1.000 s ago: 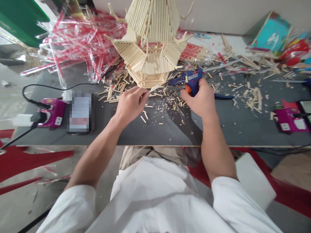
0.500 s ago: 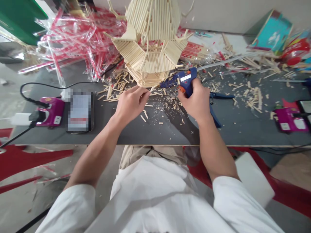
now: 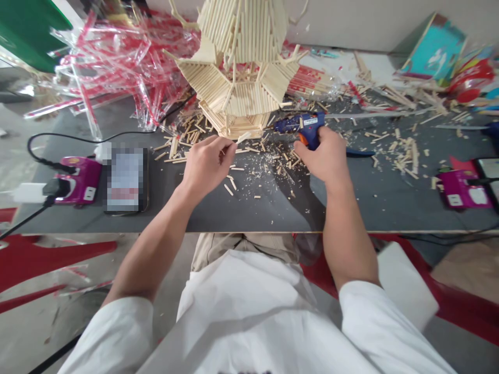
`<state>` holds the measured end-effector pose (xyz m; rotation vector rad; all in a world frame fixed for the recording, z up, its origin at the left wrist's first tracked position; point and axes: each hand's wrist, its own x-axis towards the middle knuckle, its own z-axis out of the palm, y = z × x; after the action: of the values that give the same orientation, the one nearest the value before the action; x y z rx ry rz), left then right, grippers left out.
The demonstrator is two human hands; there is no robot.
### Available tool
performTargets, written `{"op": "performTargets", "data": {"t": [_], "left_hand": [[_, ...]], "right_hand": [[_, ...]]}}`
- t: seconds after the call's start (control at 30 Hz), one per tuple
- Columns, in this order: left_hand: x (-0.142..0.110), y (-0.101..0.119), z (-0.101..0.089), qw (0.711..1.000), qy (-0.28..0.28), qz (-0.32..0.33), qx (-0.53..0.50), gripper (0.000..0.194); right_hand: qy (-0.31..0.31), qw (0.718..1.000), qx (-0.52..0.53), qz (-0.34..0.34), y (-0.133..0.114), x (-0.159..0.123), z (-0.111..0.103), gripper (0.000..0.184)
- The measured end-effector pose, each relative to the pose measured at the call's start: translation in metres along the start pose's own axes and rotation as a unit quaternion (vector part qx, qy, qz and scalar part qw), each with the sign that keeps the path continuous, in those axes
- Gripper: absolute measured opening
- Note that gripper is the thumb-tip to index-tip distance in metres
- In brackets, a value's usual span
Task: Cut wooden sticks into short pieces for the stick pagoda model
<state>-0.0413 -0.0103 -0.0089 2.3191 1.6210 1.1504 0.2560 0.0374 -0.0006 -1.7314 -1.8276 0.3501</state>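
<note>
My left hand point(image 3: 210, 162) pinches a short pale wooden stick point(image 3: 244, 137), whose free end points up and right just in front of the model's base. In my right hand point(image 3: 325, 156) is a blue hot glue gun point(image 3: 307, 124) with an orange trigger, its nozzle aimed left and standing apart from the stick. Behind both hands rises a tiered, pagoda-like model point(image 3: 249, 98) made of thin wooden sticks; its top runs out of view. Blue-handled pliers or cutters point(image 3: 360, 153) lie beyond my right wrist, mostly hidden by it.
Clear and red plastic wrappers point(image 3: 128, 67) heap at the back left. A phone point(image 3: 125, 179) lies beside a purple power adapter point(image 3: 80, 179) with black cables. Stick offcuts point(image 3: 407, 158) litter the dark table point(image 3: 249, 221). Another purple adapter point(image 3: 465, 189) sits at right.
My right hand has drawn the glue gun to the right, away from the stick. My left hand stays almost in place, and the stick's end now shows more clearly.
</note>
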Motion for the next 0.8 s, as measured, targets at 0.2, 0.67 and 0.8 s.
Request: {"op": "performTargets", "data": {"t": [0.2,0.67,0.8], "left_hand": [[0.000,0.001,0.000,1.000,0.001,0.005,-0.014,0.025],[0.001,0.004,0.000,0.999,0.007,0.004,-0.044,0.025],[0.001,0.006,-0.001,0.999,0.003,-0.011,-0.047,0.025]], "right_hand": [[-0.054,0.998,0.013,-0.001,-0.006,-0.003,0.002,0.025],[-0.099,0.992,0.073,0.006,-0.010,-0.005,0.003,0.024],[-0.086,0.994,0.074,-0.003,-0.006,-0.005,0.006,0.022]]}}
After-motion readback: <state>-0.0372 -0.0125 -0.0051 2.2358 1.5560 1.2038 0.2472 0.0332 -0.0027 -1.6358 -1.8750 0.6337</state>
